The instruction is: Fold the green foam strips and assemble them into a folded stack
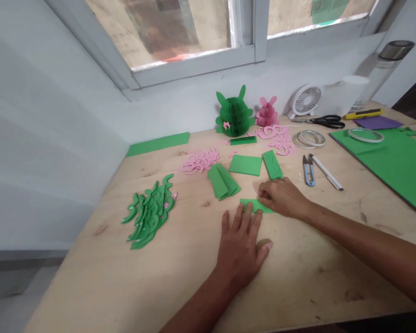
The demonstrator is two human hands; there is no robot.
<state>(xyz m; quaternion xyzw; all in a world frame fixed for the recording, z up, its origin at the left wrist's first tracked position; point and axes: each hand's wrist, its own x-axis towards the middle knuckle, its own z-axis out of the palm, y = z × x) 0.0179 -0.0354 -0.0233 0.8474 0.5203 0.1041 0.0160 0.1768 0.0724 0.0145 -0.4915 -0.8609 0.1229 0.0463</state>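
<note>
A small green paper strip [264, 206] lies flat on the wooden table in front of me. My left hand [238, 247] rests palm down with its fingers spread, the fingertips touching the strip's left part. At the strip's right end, my right hand [282, 196] is closed, its curled fingers on the paper; the fingertips are partly hidden. Just beyond lie a folded green paper [223, 181], a green paper rectangle [246, 165] and a narrow green piece with drawn lines [272, 164].
To the left are piled green cutouts [150, 210] and pink cutouts [201, 161]. Green [235, 116] and pink [266, 113] honeycomb paper figures stand by the wall. Blue snips [308, 171], a white pen [326, 172], black scissors [327, 121], tape rolls [312, 138] and green sheets [395, 162] lie right.
</note>
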